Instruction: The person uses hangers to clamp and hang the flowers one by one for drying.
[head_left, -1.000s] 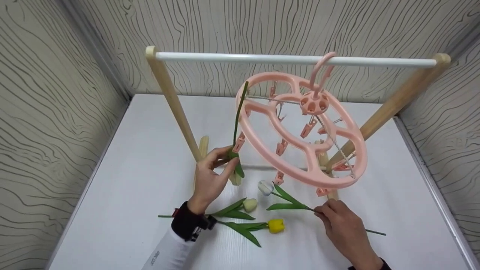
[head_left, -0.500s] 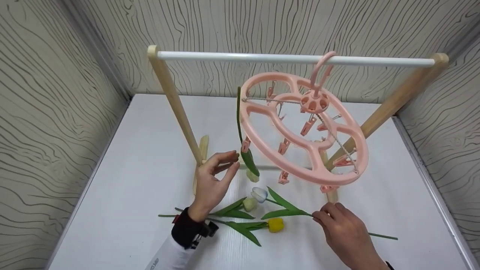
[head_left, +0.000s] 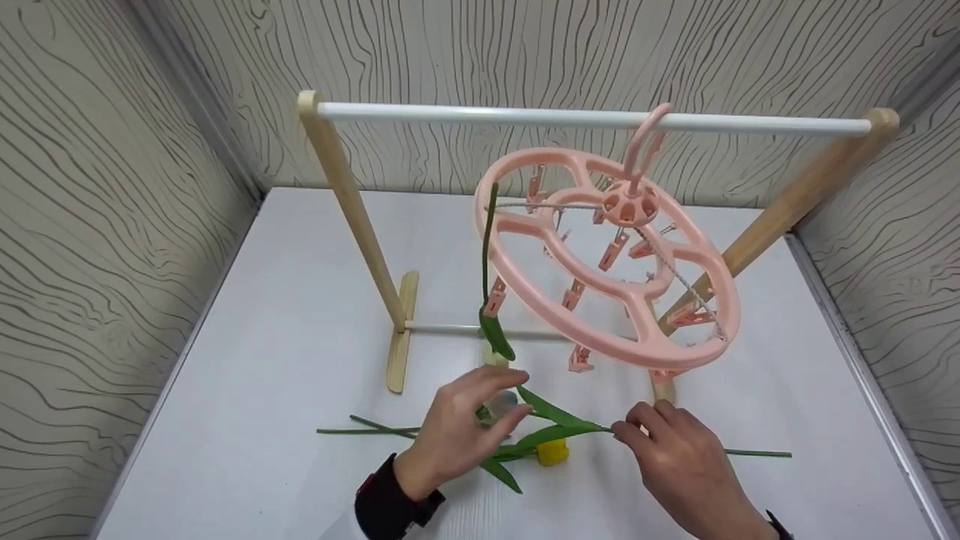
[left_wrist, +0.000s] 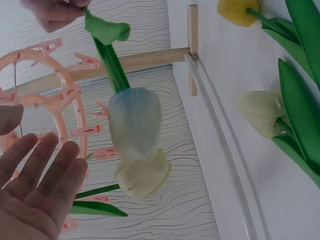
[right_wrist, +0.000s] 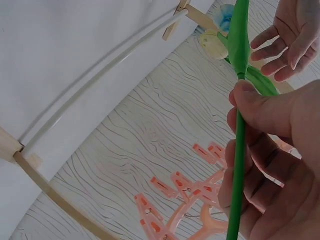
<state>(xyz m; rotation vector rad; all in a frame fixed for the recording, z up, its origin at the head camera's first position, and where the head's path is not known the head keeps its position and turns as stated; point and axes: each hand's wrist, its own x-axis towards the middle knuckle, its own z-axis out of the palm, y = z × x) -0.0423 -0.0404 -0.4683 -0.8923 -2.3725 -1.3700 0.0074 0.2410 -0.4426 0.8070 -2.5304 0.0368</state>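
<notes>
Holding a blue tulip [head_left: 555, 427] by its stem, our right hand [head_left: 679, 457] pinches between thumb and curled fingers, low over the desk [head_left: 285, 315], just in front of the rack [head_left: 585, 118].

- Blue tulip: leaves spread between our two hands in the head view; its pale blue bloom [left_wrist: 134, 122] shows in the left wrist view, lifted clear of the desk, stem running to the right hand.
- Left hand [head_left: 457, 435]: fingers straight and spread, gripping nothing, palm beside the bloom; whether it touches the bloom we cannot tell.
- Hanger [head_left: 607, 262]: pink round peg hanger, hooked on the rack's white bar, tilted.
- Cream tulip [head_left: 491, 300]: clipped by its stem in a peg at the hanger's left edge, bloom [left_wrist: 142, 175] down.
- Yellow tulip [head_left: 553, 451]: lying on the desk between our hands.
- Second cream tulip [left_wrist: 262, 112]: lying on the desk beside the yellow one, mostly hidden under the left hand in the head view.
</notes>
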